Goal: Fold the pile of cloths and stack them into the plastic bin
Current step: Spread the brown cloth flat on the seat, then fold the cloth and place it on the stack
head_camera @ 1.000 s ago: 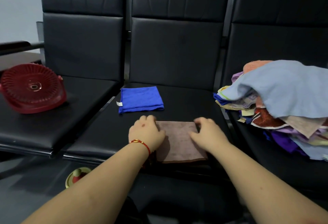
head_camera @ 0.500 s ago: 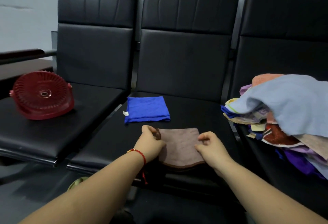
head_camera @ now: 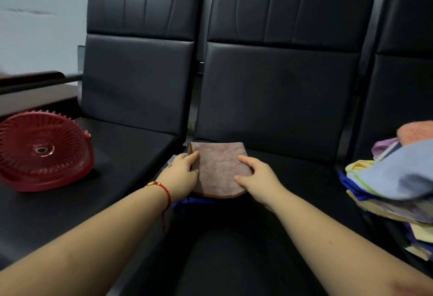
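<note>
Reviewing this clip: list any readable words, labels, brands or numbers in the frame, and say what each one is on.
None can be read.
Red fan: the hub carries a small mark, too blurred to read.
Brown cloth, the pile of cloths and the black seats: no print visible.

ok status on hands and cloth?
Left hand and right hand grip folded brown cloth, over blue cloth. Unfolded pile right. No bin visible.

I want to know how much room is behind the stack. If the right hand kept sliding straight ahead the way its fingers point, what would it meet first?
Probably the middle chair's backrest; beyond the right hand only bare seat shows, though depth is unclear.
</note>
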`<state>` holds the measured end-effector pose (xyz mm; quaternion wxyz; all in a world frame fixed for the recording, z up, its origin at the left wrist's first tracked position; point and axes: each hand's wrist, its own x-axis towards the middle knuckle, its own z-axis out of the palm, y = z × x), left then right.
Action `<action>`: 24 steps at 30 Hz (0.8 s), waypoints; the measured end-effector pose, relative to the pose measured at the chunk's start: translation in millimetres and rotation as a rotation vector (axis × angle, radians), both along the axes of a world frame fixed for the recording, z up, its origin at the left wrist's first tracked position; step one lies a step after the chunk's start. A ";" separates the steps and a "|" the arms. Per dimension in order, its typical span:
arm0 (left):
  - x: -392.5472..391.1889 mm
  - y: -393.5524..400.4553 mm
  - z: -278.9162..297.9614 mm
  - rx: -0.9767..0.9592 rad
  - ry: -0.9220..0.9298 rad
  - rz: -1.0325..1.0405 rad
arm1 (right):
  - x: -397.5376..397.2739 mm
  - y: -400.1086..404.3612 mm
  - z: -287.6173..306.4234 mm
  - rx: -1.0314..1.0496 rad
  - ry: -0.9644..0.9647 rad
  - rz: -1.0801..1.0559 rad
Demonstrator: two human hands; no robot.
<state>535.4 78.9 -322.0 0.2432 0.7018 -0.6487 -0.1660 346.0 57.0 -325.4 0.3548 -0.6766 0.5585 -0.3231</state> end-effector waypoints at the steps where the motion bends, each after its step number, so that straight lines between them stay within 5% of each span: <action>1: 3.5 -9.9 -3.0 0.006 -0.015 0.011 | 3.9 -11.7 -3.1 0.008 0.006 0.002; 7: 9.9 -33.2 -30.9 0.302 -0.102 0.056 | 11.5 -38.6 -35.5 0.065 0.185 -0.049; 11: -19.1 -15.1 -15.4 0.111 -0.214 0.168 | -14.0 -14.1 -30.5 -0.016 0.211 -0.058; 19: -174.2 28.6 24.8 0.015 0.014 -0.194 | -134.2 72.6 32.5 -0.235 0.408 -0.172; 24: -301.2 64.5 51.5 -0.082 0.115 -0.491 | -248.1 126.2 71.9 -0.418 0.551 -0.448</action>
